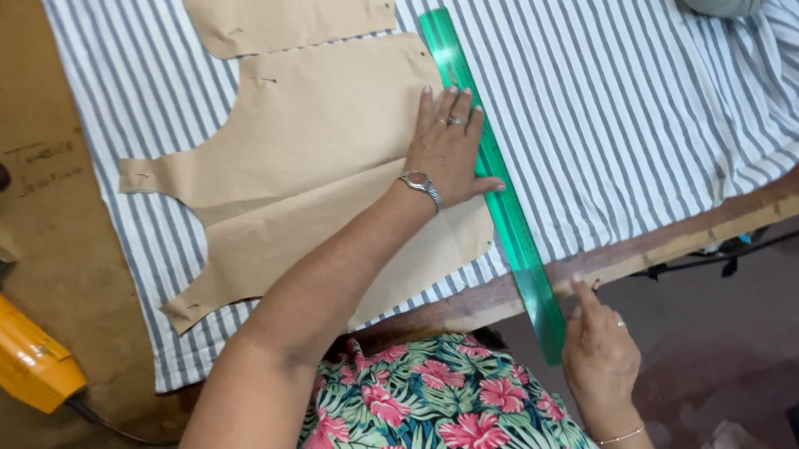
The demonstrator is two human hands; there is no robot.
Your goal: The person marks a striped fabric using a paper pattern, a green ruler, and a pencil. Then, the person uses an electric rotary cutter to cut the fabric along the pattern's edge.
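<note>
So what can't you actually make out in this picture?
All from the head view:
- Yellow power tool: cut off by the left edge, so its working end is unseen.
- Grey-green object: cut by the top edge; its kind is unclear.
- Handwriting on the table: too faint to read.
- Left hand: its palm hides part of the brown paper pattern.
- Green ruler: markings too small; the right hand covers its near end.
</note>
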